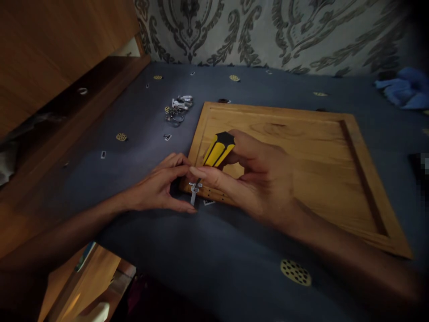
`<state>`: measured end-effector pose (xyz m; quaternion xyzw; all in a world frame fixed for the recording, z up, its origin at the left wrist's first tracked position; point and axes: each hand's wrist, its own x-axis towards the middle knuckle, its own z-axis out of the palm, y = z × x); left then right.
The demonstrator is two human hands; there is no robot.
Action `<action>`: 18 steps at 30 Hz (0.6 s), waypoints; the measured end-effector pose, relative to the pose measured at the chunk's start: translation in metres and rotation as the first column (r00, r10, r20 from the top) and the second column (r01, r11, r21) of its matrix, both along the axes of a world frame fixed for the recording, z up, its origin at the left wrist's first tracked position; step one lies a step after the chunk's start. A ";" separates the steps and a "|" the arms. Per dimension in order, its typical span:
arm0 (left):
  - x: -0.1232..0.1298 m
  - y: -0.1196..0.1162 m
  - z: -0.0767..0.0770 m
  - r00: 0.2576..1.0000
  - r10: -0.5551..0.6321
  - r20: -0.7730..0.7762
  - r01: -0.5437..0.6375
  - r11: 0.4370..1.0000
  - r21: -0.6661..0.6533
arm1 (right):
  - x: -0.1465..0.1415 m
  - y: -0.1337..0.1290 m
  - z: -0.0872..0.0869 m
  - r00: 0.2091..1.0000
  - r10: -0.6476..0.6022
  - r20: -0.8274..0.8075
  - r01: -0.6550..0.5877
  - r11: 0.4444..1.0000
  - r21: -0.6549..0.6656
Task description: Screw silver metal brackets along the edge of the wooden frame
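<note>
A wooden cabinet door lies flat on the dark cloth, with a metal cabinet hinge at its near left corner. My left hand curls around that hinge, the thumb against its lower end and the fingers bent by its top. In my right hand is a yellow and black screwdriver, tilted with its handle up. The screwdriver's shaft runs down to the hinge; the exact contact at its tip is too small to tell. Several small dark holes show in the door edge right of the hinge.
Several more metal hinges lie in a heap behind the left hand. The dark patterned cloth spreads under everything. A blue cloth is bunched at the far right. Wooden furniture stands on the left, and patterned wallpaper rises behind.
</note>
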<state>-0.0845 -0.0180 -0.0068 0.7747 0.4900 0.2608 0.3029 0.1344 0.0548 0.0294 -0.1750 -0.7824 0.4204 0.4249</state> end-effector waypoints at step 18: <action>0.001 -0.001 0.003 0.998 0.011 -0.054 -0.010 1.000 0.017 | 0.003 -0.007 0.001 0.991 -0.134 -0.009 0.134 0.990 0.044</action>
